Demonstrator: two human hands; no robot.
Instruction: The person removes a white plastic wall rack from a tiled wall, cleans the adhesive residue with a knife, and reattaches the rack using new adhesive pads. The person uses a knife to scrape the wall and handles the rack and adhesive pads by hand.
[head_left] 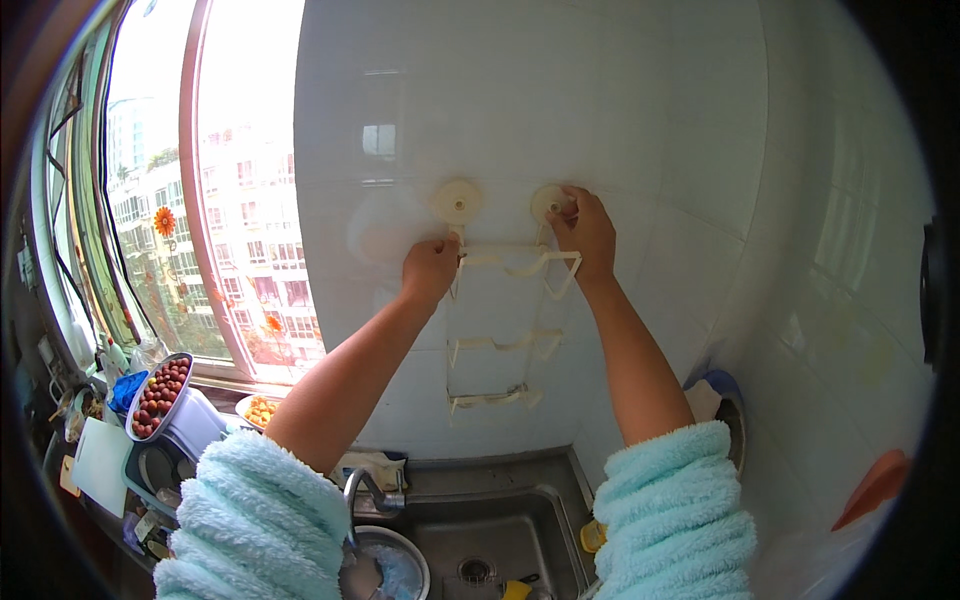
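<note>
A cream-coloured tiered wall rack [512, 262] hangs against white tiles, below two round cream wall mounts. My left hand [430, 268] is closed, its fingertips pinching the rack's upper left corner, just under the left mount [457, 202]. At the right mount [545, 204], my right hand [588, 235] has its thumb and fingers closed about the right edge. That hand partly covers the mount. The rack's lower tiers [505, 345] hang free of both hands. Fluffy light-blue sleeves are bunched on both forearms.
Below the rack lies a steel sink [520, 520] with a curved faucet [365, 490] and a basin [420, 560]. To the left, a container of reddish-brown round fruit [160, 398] and a bowl of orange pieces [262, 410] stand by the window [240, 200].
</note>
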